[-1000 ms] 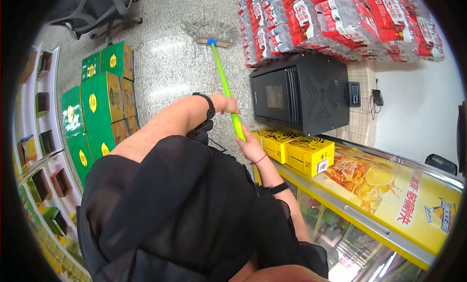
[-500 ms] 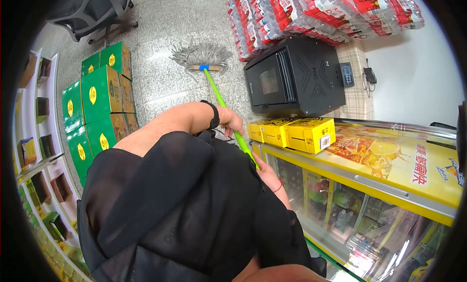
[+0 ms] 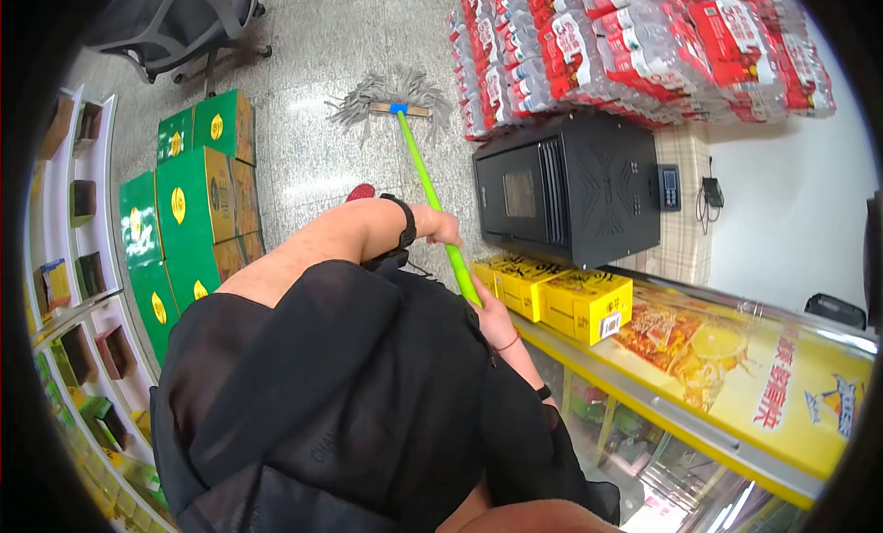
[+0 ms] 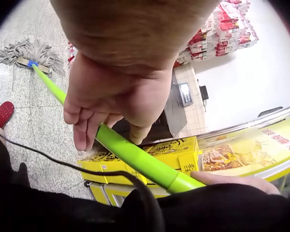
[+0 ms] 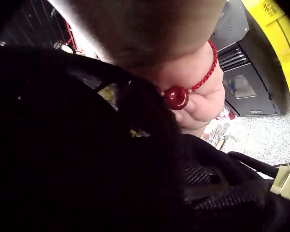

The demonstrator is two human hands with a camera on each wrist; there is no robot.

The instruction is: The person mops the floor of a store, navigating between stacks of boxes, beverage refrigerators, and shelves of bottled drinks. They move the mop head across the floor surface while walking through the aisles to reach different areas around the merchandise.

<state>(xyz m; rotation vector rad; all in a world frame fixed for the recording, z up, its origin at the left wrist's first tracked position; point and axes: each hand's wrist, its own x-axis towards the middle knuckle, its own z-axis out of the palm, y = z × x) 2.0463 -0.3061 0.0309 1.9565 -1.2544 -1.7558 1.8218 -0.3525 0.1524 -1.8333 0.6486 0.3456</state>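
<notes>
A mop with grey strands (image 3: 429,93), a wooden bar and a blue socket (image 3: 398,108) lies with its head on the speckled floor. Its lime-green handle (image 3: 422,170) slants back to the person's body. Partway down the handle, the left hand (image 3: 443,228) holds it; in the left wrist view the fingers (image 4: 87,126) of that hand bend about the pole. Close to the black shirt, the right hand (image 3: 498,324) grips the handle near its end. A red braided bracelet (image 5: 210,72) circles the right wrist, and the right fingers are mostly hidden there.
Green cartons (image 3: 189,197) stand stacked at left beside shelves (image 3: 87,211), with an office chair (image 3: 189,27) beyond. To the right are bottle packs (image 3: 570,55), a black oven-like cabinet (image 3: 570,188), yellow boxes (image 3: 584,303) and a glass-fronted counter (image 3: 644,413). A red shoe (image 3: 361,192) shows below.
The mop came toward the body, then slid partly outward again. Both hands kept their hold, and the right hand is now nearer the body than a second ago. A red shoe has appeared.
</notes>
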